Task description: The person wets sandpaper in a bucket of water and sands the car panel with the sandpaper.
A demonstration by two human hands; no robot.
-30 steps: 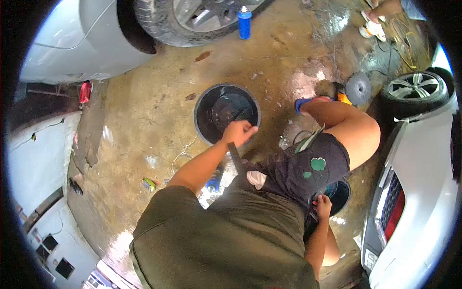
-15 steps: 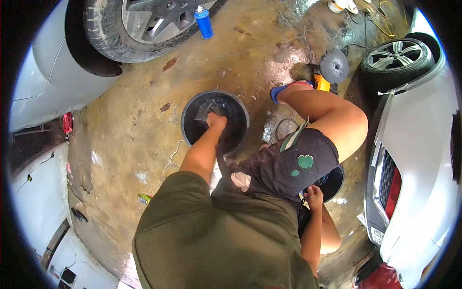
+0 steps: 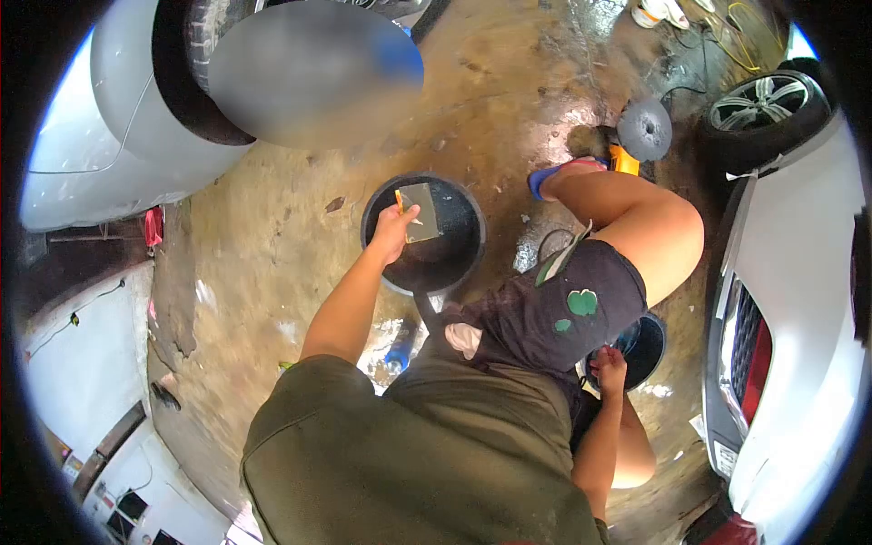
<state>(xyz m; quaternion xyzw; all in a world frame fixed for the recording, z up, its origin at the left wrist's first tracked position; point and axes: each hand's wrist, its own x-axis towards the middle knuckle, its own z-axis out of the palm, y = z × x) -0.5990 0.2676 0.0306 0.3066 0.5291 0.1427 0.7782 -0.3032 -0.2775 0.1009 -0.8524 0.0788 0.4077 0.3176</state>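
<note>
My left hand is closed on a thin dark rectangular sheet that looks like sandpaper, with a yellow strip at its edge. The sheet is over the opening of a black bucket on the floor. Beside my bent leg, my right hand has its fingers curled at the near side of a second black bucket. What those fingers hold, if anything, is too small to make out. A blue can lies on the floor below my left forearm.
A silver car stands at the left and a white car at the right. A loose wheel and a yellow power tool with a grey disc are nearby. The floor is wet; a blurred patch hides the upper left.
My left hand has lifted from deep in the bucket with the sheet, which now shows flat. The view has shifted slightly left, bringing the blue can below the forearm into sight.
</note>
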